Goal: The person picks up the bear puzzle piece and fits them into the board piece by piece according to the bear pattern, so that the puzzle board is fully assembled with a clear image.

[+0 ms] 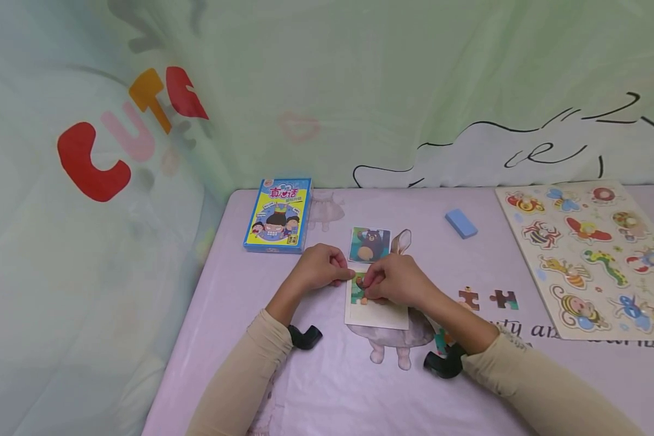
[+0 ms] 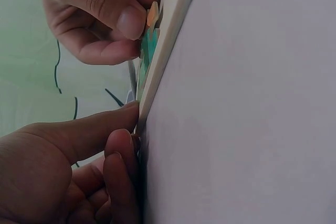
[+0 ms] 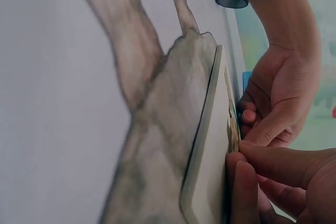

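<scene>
A wooden puzzle board [image 1: 378, 316] lies flat on the table, with green and brown jigsaw pieces [image 1: 356, 292] in its upper left part. My left hand [image 1: 323, 266] pinches the board's upper left corner, thumb on top and fingertips at the edge. My right hand [image 1: 395, 280] bends over the board and pinches a small jigsaw piece [image 3: 234, 137] between thumb and fingertips, close over the tray; the fingers hide most of it. Directly behind the board is a picture card [image 1: 369, 244] showing a dark bear.
Loose jigsaw pieces [image 1: 504, 299] lie right of my right forearm, and another piece [image 1: 442, 341] is partly under it. A blue block [image 1: 461, 223] sits farther back. A blue and yellow card box [image 1: 278, 215] stands left, a large insect puzzle board [image 1: 583, 260] right.
</scene>
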Motion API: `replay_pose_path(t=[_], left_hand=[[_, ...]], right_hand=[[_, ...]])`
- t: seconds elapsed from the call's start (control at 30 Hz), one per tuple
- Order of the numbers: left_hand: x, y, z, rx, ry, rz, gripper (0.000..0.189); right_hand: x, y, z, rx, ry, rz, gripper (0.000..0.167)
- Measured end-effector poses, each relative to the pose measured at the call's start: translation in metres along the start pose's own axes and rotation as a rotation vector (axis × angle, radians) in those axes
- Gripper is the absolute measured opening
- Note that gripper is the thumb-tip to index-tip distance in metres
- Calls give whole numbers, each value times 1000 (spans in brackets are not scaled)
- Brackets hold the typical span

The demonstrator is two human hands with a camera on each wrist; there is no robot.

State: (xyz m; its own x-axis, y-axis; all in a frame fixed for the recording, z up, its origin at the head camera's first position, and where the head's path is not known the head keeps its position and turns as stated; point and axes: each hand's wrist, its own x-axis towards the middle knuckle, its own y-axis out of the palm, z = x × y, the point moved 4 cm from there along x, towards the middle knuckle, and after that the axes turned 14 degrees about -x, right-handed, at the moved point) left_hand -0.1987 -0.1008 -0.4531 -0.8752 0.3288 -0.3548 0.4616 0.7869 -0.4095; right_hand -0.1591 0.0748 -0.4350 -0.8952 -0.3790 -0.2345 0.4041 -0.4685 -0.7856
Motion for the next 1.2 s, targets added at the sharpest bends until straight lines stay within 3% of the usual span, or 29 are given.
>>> replay_pose_path(t=[0.47, 0.8, 1.2], left_hand=[[-1, 0, 0, -6, 6, -2, 21], [-4, -4, 0, 28, 7, 55, 30], [-6, -3, -4, 70, 16, 65, 31]], right_hand=[[-1, -4, 2, -31, -1, -41, 10], [7, -9, -5, -92, -18, 41, 11], [5, -7, -3, -90, 0, 21, 22]])
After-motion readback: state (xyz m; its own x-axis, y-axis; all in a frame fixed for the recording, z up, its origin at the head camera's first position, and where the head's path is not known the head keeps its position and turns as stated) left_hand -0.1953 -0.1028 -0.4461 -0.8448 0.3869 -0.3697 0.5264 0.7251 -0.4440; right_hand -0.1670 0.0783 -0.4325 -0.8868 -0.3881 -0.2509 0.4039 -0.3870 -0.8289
